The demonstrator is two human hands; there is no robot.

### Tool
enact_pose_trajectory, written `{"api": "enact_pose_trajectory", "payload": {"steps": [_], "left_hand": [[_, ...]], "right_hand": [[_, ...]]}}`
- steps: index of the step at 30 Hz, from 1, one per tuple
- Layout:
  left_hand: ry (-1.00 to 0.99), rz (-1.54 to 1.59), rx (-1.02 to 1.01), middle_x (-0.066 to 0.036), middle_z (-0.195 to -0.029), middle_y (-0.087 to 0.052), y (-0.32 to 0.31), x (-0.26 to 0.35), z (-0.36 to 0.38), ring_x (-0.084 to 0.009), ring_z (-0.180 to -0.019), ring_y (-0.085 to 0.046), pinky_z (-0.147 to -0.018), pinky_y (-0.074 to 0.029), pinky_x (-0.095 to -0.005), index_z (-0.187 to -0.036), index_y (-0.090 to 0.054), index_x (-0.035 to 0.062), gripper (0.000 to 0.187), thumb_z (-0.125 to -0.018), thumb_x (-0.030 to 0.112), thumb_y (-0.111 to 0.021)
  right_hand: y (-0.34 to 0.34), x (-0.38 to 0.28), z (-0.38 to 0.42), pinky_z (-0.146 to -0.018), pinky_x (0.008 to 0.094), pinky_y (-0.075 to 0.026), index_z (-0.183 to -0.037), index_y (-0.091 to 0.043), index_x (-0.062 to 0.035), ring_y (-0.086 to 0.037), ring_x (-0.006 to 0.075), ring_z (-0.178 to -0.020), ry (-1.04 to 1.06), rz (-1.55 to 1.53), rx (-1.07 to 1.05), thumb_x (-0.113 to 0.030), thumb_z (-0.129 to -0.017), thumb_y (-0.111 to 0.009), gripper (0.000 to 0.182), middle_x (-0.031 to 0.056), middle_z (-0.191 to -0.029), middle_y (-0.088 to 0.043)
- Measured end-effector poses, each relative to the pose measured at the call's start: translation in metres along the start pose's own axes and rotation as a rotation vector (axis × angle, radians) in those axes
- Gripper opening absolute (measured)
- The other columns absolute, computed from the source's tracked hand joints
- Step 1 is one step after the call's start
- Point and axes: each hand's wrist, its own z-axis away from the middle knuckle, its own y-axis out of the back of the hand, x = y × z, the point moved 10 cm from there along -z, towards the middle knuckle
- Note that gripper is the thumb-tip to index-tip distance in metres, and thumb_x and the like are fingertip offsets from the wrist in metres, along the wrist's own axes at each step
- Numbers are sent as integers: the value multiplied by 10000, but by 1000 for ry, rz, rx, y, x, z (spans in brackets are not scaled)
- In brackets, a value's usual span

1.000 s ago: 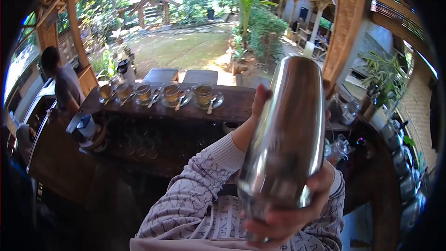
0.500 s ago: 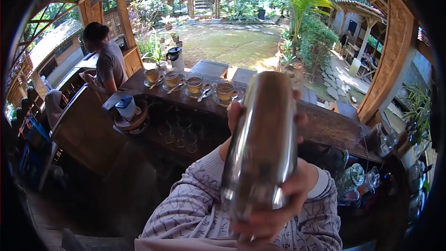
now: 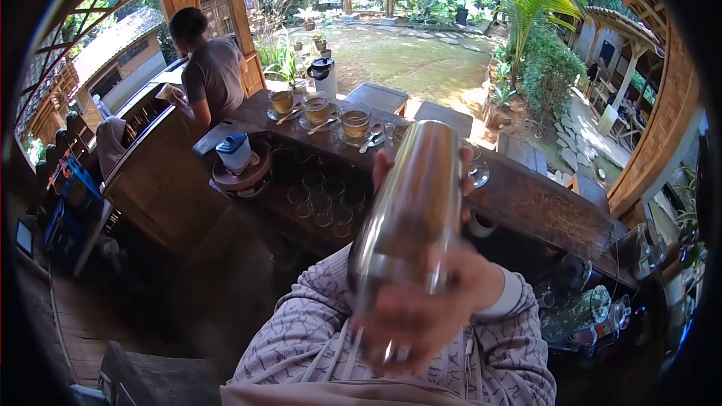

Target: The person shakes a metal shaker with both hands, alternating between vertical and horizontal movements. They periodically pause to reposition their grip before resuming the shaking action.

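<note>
A shiny metal shaker [image 3: 414, 203] is held up in front of my chest, tilted, with its blunt end up and away from me. My right hand [image 3: 429, 304] wraps round its lower part and is blurred. Behind the upper part is my left hand [image 3: 382, 169], mostly hidden, with fingertips showing at both sides. Beyond the shaker, glass cups of amber drink [image 3: 354, 122] stand on saucers with spoons along the wooden counter [image 3: 541, 199]. One more cup is partly hidden behind the shaker.
A blue-lidded container [image 3: 235, 152] sits on a round wooden stand at the left. Empty glasses [image 3: 322, 201] are on the shelf below. Glass jars [image 3: 594, 304] stand at the right. Another person [image 3: 214, 79] stands beyond the counter at the left, near a thermos [image 3: 323, 79].
The view has shifted, so the counter and cups appear farther right. The shaker has moved slightly left and lower against the cups. Both hands keep hold of it.
</note>
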Motion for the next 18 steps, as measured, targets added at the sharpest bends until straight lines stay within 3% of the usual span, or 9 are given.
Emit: {"api": "enact_pose_trajectory", "payload": {"steps": [4,6,11,13,14,15,16,17,18], "left_hand": [[-346,-53,342,-173,-1335,-373,84,44,39,-318,-1212,-418,-978,-387,-510,-1341,-321,62,762,-818,575,-533],[-482,-219,361,-165,-1318,-394,72,61,41,-305,-1223,-411,-990,-373,-498,-1322,-354,62,753,-809,580,-542],[-19,-262,-228,-189,-1310,-347,-40,-2,17,-374,-1231,-368,-988,-346,-602,-1407,-209,81,854,-806,574,-562],[-54,-194,-4,-184,-1319,-352,-13,8,21,-360,-1202,-405,-970,-396,-550,-1391,-242,65,811,-818,530,-580],[-69,-196,3,-184,-1319,-352,5,-2,15,-360,-1202,-405,-970,-396,-550,-1391,-242,65,811,-818,530,-580],[-88,296,-406,-146,-1263,-430,0,-14,6,-309,-1154,-457,-953,-418,-472,-1333,-323,67,701,-838,507,-552],[-95,790,-815,-109,-1206,-508,-3,-1,21,-259,-1105,-509,-936,-439,-393,-1275,-404,69,601,-857,484,-525],[-96,790,-819,-109,-1206,-508,-1,8,33,-259,-1105,-509,-936,-439,-393,-1275,-404,69,601,-857,484,-525],[-343,219,-75,-98,-1200,-516,54,19,28,-257,-1101,-516,-936,-440,-386,-1266,-412,74,585,-863,487,-510]], "right_hand": [[-46,99,61,-908,435,-405,-915,-630,-225,-562,243,-1043,-664,-155,-129,-312,-705,-654,229,10,-995,-626],[-28,120,72,-890,426,-407,-872,-657,-268,-566,271,-1023,-949,-248,139,-311,-656,-659,220,7,-1005,-624],[14,-32,-8,-915,529,-395,-957,-575,-288,-548,187,-1095,177,-117,11,-231,-788,-550,180,-32,-1090,-596],[6,-21,19,-904,506,-408,-943,-602,-236,-556,182,-1068,84,-201,124,-216,-789,-547,165,-8,-1080,-598],[-2,12,20,-892,493,-417,-935,-610,-222,-560,205,-1050,-160,-191,15,-223,-772,-568,168,2,-1073,-599],[-12,50,27,-880,481,-426,-926,-619,-208,-564,228,-1032,-400,-180,-101,-230,-756,-589,174,13,-1066,-599],[-22,88,57,-880,477,-419,-923,-620,-222,-561,256,-1022,-670,-268,27,-247,-727,-615,198,14,-1058,-601],[-34,116,94,-881,473,-412,-920,-621,-235,-559,285,-1011,-934,-346,155,-265,-698,-641,225,15,-1050,-602],[-29,114,92,-881,473,-412,-920,-621,-235,-559,285,-1011,-931,-343,146,-265,-698,-641,225,15,-1050,-602]]}}
